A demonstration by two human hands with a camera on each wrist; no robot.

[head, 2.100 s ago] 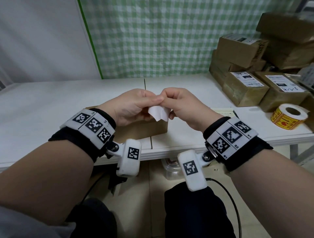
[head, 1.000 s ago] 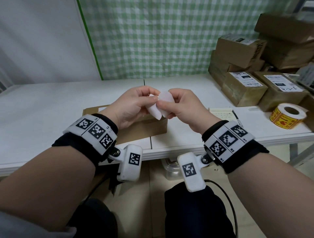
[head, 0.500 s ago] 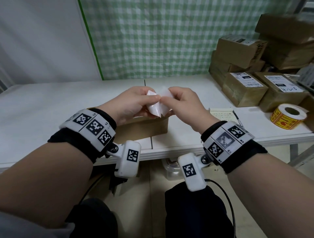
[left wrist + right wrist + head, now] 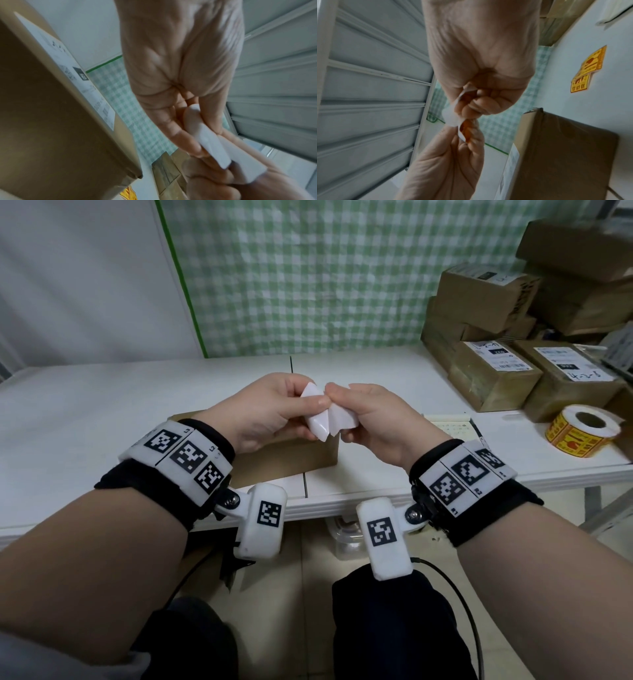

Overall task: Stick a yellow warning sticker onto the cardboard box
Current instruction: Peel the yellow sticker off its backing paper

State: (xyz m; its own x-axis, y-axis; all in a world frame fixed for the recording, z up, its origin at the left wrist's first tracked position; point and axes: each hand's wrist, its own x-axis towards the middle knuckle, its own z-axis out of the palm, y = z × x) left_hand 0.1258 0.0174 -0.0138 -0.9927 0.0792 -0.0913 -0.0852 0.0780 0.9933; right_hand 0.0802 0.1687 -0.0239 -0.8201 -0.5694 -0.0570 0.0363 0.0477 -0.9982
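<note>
White-backed sticker (image 4: 327, 419), bent lengthwise, pinched between left hand (image 4: 263, 412) and right hand (image 4: 380, 422).

The sticker (image 4: 325, 419) shows white on its back and orange-yellow inside (image 4: 465, 129). The box (image 4: 287, 460) is brown with a white label (image 4: 72, 75). The roll (image 4: 582, 431) near the surface's right edge is yellow with red print. The surface (image 4: 102, 405) is white; the curtain (image 4: 308, 275) is green-and-white check.
</note>
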